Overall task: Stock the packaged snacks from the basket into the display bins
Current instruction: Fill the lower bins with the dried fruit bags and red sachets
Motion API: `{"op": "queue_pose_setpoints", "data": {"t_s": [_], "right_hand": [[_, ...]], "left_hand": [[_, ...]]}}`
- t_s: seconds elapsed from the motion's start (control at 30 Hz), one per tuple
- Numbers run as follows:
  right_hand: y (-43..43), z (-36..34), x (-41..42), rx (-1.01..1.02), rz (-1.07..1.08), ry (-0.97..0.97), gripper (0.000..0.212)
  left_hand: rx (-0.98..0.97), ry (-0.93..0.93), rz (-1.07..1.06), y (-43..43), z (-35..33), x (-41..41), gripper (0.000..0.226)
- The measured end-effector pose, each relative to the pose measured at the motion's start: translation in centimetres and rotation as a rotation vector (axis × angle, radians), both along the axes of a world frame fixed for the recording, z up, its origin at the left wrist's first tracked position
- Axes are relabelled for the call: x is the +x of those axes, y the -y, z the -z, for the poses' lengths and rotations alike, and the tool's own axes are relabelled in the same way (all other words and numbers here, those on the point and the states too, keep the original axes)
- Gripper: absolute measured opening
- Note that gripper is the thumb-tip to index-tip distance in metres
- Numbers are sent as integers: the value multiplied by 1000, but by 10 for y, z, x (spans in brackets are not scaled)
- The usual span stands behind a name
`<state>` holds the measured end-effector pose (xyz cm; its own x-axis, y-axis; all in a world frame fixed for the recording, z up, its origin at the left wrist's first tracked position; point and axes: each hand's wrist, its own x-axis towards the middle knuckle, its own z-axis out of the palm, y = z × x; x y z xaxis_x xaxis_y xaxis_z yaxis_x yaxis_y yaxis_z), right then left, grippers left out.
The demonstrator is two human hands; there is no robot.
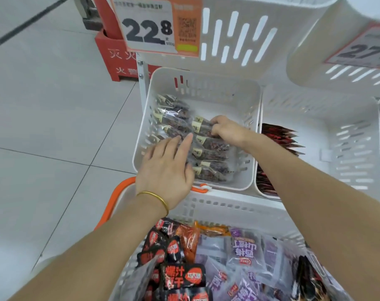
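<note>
A white slotted display bin (206, 88) holds two rows of clear snack packets (213, 156) with dark contents and cream labels. My right hand (227, 130) reaches into the bin and pinches the upper packet of the right row. With straight fingers, my left hand (166, 168) lies over the bin's near left edge and touches the packets. Below, a white basket (226, 207) with orange handles holds several black-and-red, orange and purple snack packs (243, 250).
To the right, another white bin (354, 135) holds dark red packets (280, 137). Upper white bins carry price tags, one reading 22.8 (150, 27). A red box (113, 59) stands on the grey tiled floor at the left.
</note>
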<state>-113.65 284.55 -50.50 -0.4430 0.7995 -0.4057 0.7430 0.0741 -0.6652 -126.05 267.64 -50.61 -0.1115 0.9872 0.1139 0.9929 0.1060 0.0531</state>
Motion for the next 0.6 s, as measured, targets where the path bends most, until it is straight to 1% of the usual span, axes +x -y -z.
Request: {"op": "queue_pose_setpoints", "data": {"t_s": [0.03, 0.13, 0.2, 0.27, 0.37, 0.43, 0.47, 0.53, 0.57, 0.6], "right_hand": [[1, 5, -1, 14, -13, 28, 31], [8, 4, 4, 90, -10, 126, 52], [17, -8, 12, 205, -21, 165, 57], [36, -28, 23, 320, -44, 138, 56], [94, -62, 49, 397, -12, -7, 55], [142, -74, 73, 371, 4, -143, 56], [165, -77, 86, 349, 12, -182, 56], [197, -74, 109, 273, 12, -174, 50], [207, -70, 117, 204, 7, -155, 45], [215, -66, 123, 145, -18, -115, 39]], "left_hand": [[1, -1, 4, 0, 0, 0, 64], [-15, 5, 1, 1, -2, 1, 66], [-54, 16, -6, 2, -5, 0, 70], [-87, 26, -8, 3, -6, 0, 69], [-148, 39, -28, 3, -9, 3, 62], [-186, -8, -110, 7, -14, 5, 61], [-205, -45, -144, 9, -18, 6, 62], [-222, -89, -153, 18, -28, 11, 63], [-209, -72, -134, 26, -35, 15, 63], [-190, -14, -117, 36, -43, 21, 63]]}}
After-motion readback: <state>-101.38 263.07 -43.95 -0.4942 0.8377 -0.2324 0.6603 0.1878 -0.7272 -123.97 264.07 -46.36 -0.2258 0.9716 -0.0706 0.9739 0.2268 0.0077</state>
